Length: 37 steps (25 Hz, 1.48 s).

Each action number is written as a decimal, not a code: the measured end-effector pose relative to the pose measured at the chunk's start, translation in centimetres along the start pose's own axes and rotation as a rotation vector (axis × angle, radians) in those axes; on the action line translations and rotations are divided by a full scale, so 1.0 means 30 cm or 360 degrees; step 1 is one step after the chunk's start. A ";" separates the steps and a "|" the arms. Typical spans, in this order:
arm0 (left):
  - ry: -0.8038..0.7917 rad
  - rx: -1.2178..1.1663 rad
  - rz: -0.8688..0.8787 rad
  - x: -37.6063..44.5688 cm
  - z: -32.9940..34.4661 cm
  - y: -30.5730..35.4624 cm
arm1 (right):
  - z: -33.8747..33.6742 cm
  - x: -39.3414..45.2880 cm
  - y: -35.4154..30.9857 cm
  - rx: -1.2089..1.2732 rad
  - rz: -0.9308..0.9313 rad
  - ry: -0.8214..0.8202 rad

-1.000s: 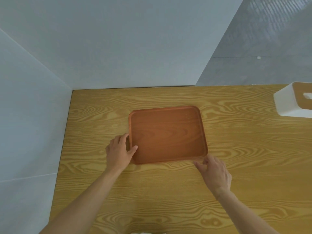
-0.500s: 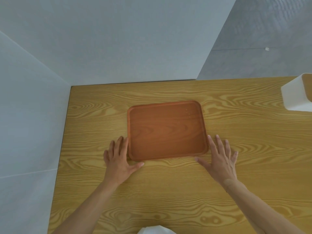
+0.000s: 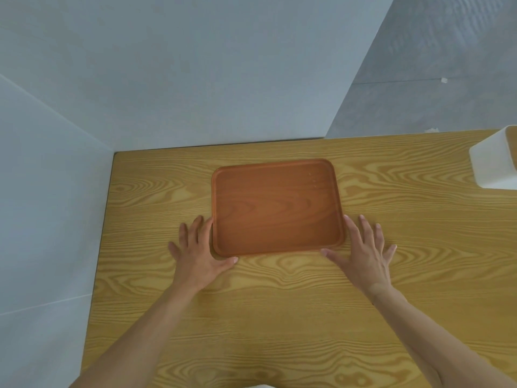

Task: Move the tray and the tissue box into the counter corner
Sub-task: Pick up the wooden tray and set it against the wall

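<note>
A reddish-brown wooden tray (image 3: 277,205) lies flat and empty on the light wood counter (image 3: 279,317), a little right of the corner where two grey walls meet. My left hand (image 3: 197,253) rests flat beside the tray's near left corner, fingers spread, the forefinger along its edge. My right hand (image 3: 363,253) lies flat at the near right corner, fingers apart, thumb by the front edge. Neither hand grips the tray. The white tissue box (image 3: 495,161) with a wooden top stands at the far right, cut off by the frame edge.
Grey walls (image 3: 195,79) close the counter at the back and on the left. A strip of bare counter (image 3: 156,191) lies between the tray and the left wall. Beyond the back right edge the grey floor (image 3: 433,93) shows.
Both hands have let go of the tray's near corners and now lie flat with spread fingers beside it. The view has shifted left, so the tissue box sits closer to the right edge.
</note>
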<state>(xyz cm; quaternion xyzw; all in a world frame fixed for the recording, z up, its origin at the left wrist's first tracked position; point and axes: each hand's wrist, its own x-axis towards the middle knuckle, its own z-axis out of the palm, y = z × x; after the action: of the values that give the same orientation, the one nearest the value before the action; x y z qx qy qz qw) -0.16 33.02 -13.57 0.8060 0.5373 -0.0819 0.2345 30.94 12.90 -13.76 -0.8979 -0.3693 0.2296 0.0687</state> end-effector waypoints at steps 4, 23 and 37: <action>-0.0002 0.0018 0.0006 0.068 -0.032 0.018 | -0.024 0.055 -0.023 -0.0007 0.0001 0.0003; 0.0001 -0.0002 -0.0064 0.196 -0.093 0.087 | -0.081 0.197 -0.069 0.0039 0.0080 0.0029; -0.0236 0.0105 -0.0061 0.209 -0.255 0.097 | -0.250 0.109 -0.115 0.0031 -0.0070 0.0020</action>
<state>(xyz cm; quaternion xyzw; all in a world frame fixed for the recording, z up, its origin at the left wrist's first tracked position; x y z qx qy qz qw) 4.13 40.86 -8.44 0.7946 0.5307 -0.1635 0.2454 34.26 17.98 -7.30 -0.8902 -0.3862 0.2261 0.0848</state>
